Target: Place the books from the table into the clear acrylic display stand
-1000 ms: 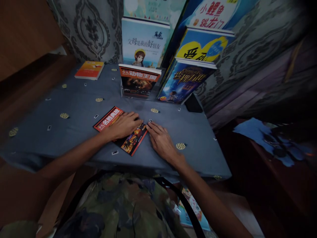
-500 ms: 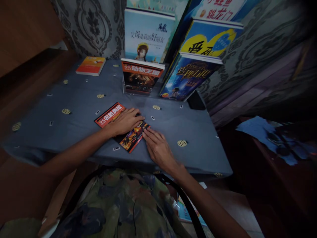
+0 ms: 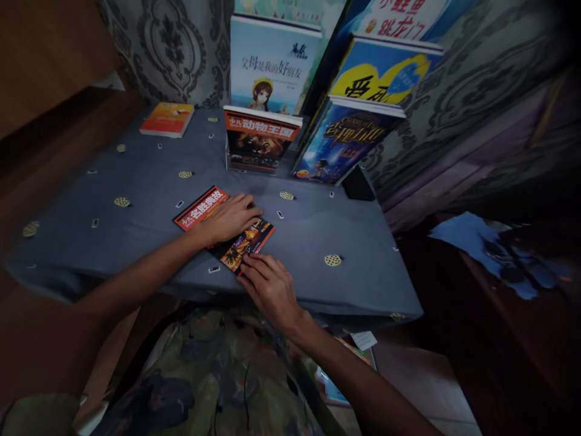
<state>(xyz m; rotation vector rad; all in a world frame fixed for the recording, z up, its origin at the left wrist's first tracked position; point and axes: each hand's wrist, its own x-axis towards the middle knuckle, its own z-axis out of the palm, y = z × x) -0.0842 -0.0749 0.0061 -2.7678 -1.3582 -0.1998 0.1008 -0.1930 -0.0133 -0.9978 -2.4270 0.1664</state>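
A thin red and black book (image 3: pixel 206 208) with white Chinese lettering lies flat on the blue-grey tablecloth (image 3: pixel 136 200). My left hand (image 3: pixel 229 219) rests palm down on the middle of its cover, fingers stretched out. My right hand (image 3: pixel 267 287) lies flat at the book's near right corner, fingertips touching its lower edge, fingers spread.
Several picture books (image 3: pixel 267 66) stand propped at the back of the table, one with a lion cover (image 3: pixel 261 142) in front. An orange book (image 3: pixel 167 118) lies flat at the far left. A dark object (image 3: pixel 357 184) sits by the right edge. My camouflage-patterned lap (image 3: pixel 218 375) is below.
My right hand has slid from the book's right edge toward me to its near corner. The left hand stays on the cover.
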